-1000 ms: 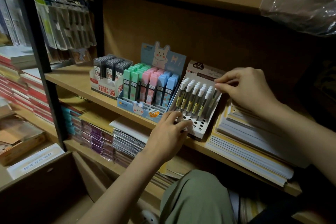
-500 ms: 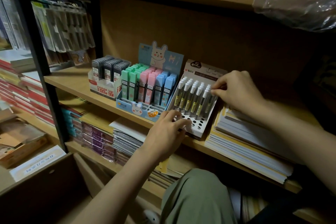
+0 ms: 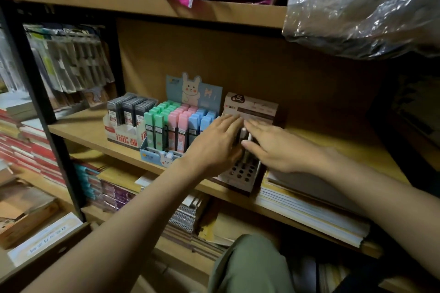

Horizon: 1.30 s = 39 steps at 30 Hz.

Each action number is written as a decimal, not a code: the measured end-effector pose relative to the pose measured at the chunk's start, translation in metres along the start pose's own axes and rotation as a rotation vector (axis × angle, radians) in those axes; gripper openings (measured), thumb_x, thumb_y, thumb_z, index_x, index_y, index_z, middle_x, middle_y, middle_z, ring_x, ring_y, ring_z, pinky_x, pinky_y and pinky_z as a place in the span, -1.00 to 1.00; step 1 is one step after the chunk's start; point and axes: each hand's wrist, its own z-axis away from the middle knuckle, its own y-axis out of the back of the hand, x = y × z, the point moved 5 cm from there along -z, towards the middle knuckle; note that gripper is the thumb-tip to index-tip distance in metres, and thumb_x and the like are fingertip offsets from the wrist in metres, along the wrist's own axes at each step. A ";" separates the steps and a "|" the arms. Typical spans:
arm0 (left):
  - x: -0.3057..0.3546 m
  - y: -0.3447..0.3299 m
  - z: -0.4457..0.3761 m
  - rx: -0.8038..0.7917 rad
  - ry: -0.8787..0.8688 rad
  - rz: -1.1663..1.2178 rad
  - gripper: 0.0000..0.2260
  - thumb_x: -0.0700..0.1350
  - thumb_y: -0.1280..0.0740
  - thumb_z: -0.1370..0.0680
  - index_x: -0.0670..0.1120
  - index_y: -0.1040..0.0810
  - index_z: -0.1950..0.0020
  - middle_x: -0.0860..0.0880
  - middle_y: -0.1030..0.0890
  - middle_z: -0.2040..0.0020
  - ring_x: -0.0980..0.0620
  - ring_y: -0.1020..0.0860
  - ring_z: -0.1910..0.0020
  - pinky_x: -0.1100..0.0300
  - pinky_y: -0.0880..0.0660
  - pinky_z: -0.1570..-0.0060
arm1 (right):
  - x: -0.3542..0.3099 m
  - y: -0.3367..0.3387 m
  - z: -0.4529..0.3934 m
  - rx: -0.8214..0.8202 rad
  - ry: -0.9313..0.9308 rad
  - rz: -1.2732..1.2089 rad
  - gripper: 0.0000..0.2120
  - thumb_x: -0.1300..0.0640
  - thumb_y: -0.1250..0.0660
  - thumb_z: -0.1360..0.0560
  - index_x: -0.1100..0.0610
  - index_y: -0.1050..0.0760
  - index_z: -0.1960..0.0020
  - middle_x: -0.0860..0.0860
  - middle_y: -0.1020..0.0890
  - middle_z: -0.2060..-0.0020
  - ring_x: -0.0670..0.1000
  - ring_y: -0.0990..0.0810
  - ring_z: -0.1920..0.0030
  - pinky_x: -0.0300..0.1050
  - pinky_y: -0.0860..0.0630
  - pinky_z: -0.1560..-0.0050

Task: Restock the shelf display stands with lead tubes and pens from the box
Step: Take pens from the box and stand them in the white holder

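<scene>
Fingers (image 3: 229, 121) of the left hand (image 3: 215, 147) and of the right hand (image 3: 273, 147) lie straight and released, grasping nothing, palms down over the pens (image 3: 244, 135) standing in the white pen display stand (image 3: 247, 140). The two hands sit side by side, nearly touching, and hide most of the pens. The stand rests on the wooden shelf (image 3: 81, 129), just right of the rabbit-themed stand of green, pink and blue lead tubes (image 3: 177, 123); a small box of dark lead tubes (image 3: 129, 114) sits further left. The supply box cannot be identified for certain.

This looks like pressing or leveling the pens in their rows. Empty holes (image 3: 240, 170) remain at the front, so the next move likely calls for fetching more pens.
</scene>
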 end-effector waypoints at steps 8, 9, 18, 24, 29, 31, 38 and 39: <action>-0.003 0.007 -0.001 -0.070 0.030 0.067 -0.42 0.06 -0.25 -0.59 -0.06 -0.16 -0.56 -0.06 -0.18 -0.57 0.01 -0.11 -0.54 0.25 0.01 -0.37 | -0.001 0.002 0.002 -0.025 0.008 0.003 -0.41 -0.13 0.04 -0.68 0.12 0.03 -0.61 0.02 -0.04 -0.59 -0.04 -0.03 -0.57 -0.11 0.01 -0.56; -0.005 0.011 0.001 -0.088 0.036 0.102 -0.41 0.05 -0.26 -0.58 -0.04 -0.16 -0.56 -0.04 -0.16 -0.58 0.02 -0.10 -0.54 0.23 0.00 -0.37 | -0.001 0.006 -0.001 -0.026 0.000 -0.001 -0.43 -0.13 0.04 -0.68 0.11 -0.02 -0.60 0.02 -0.09 -0.58 -0.03 -0.08 -0.57 -0.06 -0.04 -0.56; -0.117 0.061 0.032 0.000 0.267 -0.099 -0.49 -0.01 -0.18 -0.64 -0.11 -0.19 -0.56 -0.10 -0.16 -0.58 -0.05 -0.06 -0.56 0.11 0.06 -0.52 | -0.074 0.013 -0.087 0.030 0.163 -0.012 -0.41 -0.07 0.02 -0.69 0.18 0.07 -0.60 0.09 -0.01 -0.60 0.01 0.03 -0.59 -0.16 0.15 -0.54; -0.141 0.037 0.034 -0.163 0.247 -0.217 -0.41 0.19 -0.03 -0.62 0.01 -0.02 -0.60 -0.01 -0.05 -0.60 0.03 0.03 -0.58 0.07 0.16 -0.54 | -0.077 -0.008 -0.120 -0.098 0.141 0.023 -0.38 -0.13 0.06 -0.68 0.14 0.17 -0.60 0.08 0.08 -0.60 0.03 0.08 -0.59 -0.12 0.15 -0.50; -0.141 0.034 0.035 -0.138 0.234 -0.229 -0.31 0.28 0.10 -0.52 0.02 -0.03 -0.60 0.01 -0.06 -0.60 0.06 0.02 -0.58 0.04 0.12 -0.55 | -0.073 -0.019 -0.124 -0.134 0.117 0.106 -0.33 -0.17 0.04 -0.66 0.15 0.19 -0.60 0.08 0.10 -0.60 0.04 0.09 -0.59 -0.02 0.13 -0.54; -0.145 0.046 0.035 -0.065 0.242 -0.170 -0.31 0.27 0.14 -0.52 -0.01 -0.07 -0.59 -0.01 -0.06 -0.60 0.05 0.02 -0.58 0.07 0.12 -0.54 | -0.080 -0.014 -0.131 -0.113 0.146 0.062 -0.33 -0.16 0.03 -0.67 0.16 0.20 -0.60 0.09 0.12 -0.60 0.03 0.11 -0.59 -0.01 0.10 -0.57; -0.217 0.070 0.049 -0.085 0.514 -0.167 -0.51 0.05 0.03 -0.68 -0.06 -0.05 -0.60 -0.05 -0.03 -0.61 0.01 0.04 -0.58 0.04 0.06 -0.54 | -0.110 -0.013 -0.167 -0.170 0.229 -0.008 -0.33 -0.17 0.06 -0.67 0.15 0.24 -0.60 0.06 0.19 -0.59 0.03 0.17 -0.59 0.02 0.10 -0.58; -0.224 0.067 0.051 -0.118 0.528 -0.181 -0.51 0.04 0.03 -0.68 -0.05 -0.03 -0.60 -0.04 0.00 -0.61 0.01 0.06 -0.58 0.03 0.07 -0.54 | -0.111 -0.015 -0.171 -0.175 0.227 -0.012 -0.32 -0.19 0.06 -0.66 0.14 0.23 -0.60 0.06 0.18 -0.59 0.03 0.17 -0.59 0.03 0.09 -0.57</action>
